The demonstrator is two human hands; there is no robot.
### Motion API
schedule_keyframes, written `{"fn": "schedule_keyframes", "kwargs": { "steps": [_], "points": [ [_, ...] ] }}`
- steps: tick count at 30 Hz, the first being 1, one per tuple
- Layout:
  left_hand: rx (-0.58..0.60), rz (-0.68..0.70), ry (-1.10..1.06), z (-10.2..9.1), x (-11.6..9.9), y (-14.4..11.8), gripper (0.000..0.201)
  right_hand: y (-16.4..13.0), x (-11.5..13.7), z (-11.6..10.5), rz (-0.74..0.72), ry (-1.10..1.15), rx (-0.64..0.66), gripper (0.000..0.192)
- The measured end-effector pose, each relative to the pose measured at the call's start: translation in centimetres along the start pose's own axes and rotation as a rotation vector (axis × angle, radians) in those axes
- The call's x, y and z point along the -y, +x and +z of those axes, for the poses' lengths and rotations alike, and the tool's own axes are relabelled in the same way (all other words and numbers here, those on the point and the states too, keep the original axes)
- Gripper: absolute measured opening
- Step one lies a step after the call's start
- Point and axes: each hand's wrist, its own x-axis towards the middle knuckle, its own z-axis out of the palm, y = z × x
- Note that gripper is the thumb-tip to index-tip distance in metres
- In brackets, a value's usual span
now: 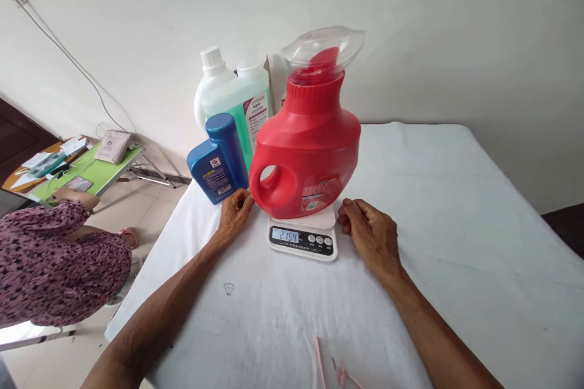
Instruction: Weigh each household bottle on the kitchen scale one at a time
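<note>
on the table: a white cloth covers the table (456,243), whose far edge runs close to a pale wall; everything stands near that far edge, left of middle.
red jug: a large red detergent jug (310,146) stands upright on the scale, with a clear domed cap on top and a moulded loop handle low on its left side.
handling: judged from its bulk and the reading beneath it, the jug is heavy; its plastic wall looks stiff, smooth and rather slippery, so the loop handle is the sound place to take hold, with a palm under the base; the clear cap looks thin and is no place to lift by.
green jug: a translucent jug of green liquid (237,100) with a white cap stands behind, toward the far left corner.
blue bottle: a small blue bottle (219,158) stands just left of the red jug, near the left edge.
scale: a white kitchen scale (303,237) carries the red jug; its display reads 2154.
left hand: the left hand (234,213) rests on the cloth with fingers curled, holding nothing, touching or nearly touching the jug's base below the handle.
right hand: the right hand (369,231) lies loosely curled and empty just right of the scale.
pink strips: thin pink pieces (333,371) lie at the near edge.
bystander: a person in a patterned sleeve (45,255) sits off the left edge by a green side table (91,170).
</note>
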Motion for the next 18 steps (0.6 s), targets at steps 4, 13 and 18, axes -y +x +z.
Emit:
{"fn": "schedule_keyframes", "kwargs": {
  "steps": [4,13,18],
  "points": [
    [-0.057,0.04,-0.026,-0.1,-0.7,-0.4,0.066,0.1,0.1,0.0,-0.015,0.013,-0.007,0.048],
    [-0.14,0.334,0.024,-0.2,-7.5,0.4,0.067,-0.3,0.5,-0.3,-0.043,0.044,0.018,0.051],
    [-0.013,0.278,-0.131,1.2,-10.9,2.2,0.066,-0.3,0.4,-0.3,-0.051,0.057,0.025,0.053]
  ]
}}
